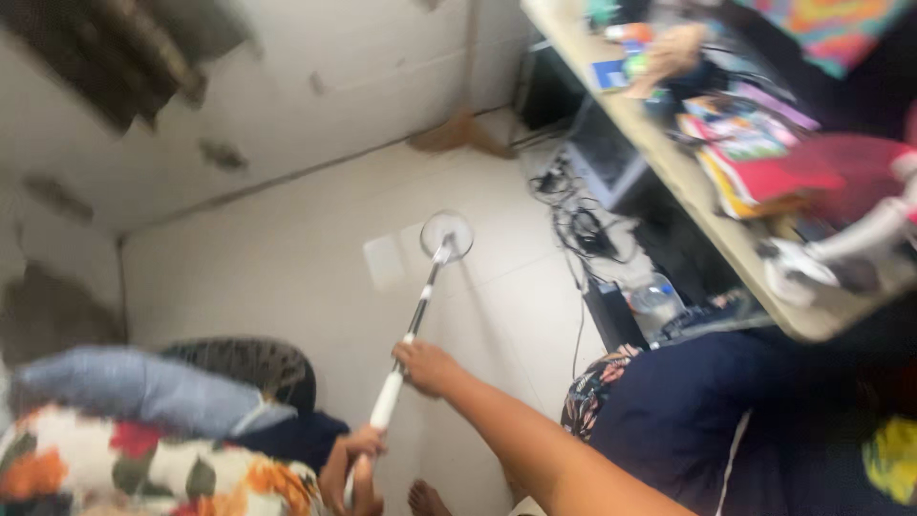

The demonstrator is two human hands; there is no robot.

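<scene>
I hold a long mop with both hands. Its white and metal handle point(416, 315) runs from my hands away to a small round mop head point(446, 235), which rests flat on the pale tiled floor point(287, 268). My right hand point(425, 368) grips the handle partway up, arm stretched in from the lower right. My left hand point(355, 451) is closed round the white near end of the handle, close to my body. A bare foot point(425, 497) shows just below the hands.
A cluttered desk point(669, 162) with books and papers runs along the right. Tangled cables point(583, 225), a dark computer case point(611, 311) and a clear bottle point(654, 296) lie beneath it. Floral and blue fabric point(143, 449) is piled at lower left beside a dark mesh chair back point(258, 368). A stained wall point(239, 105) stands ahead.
</scene>
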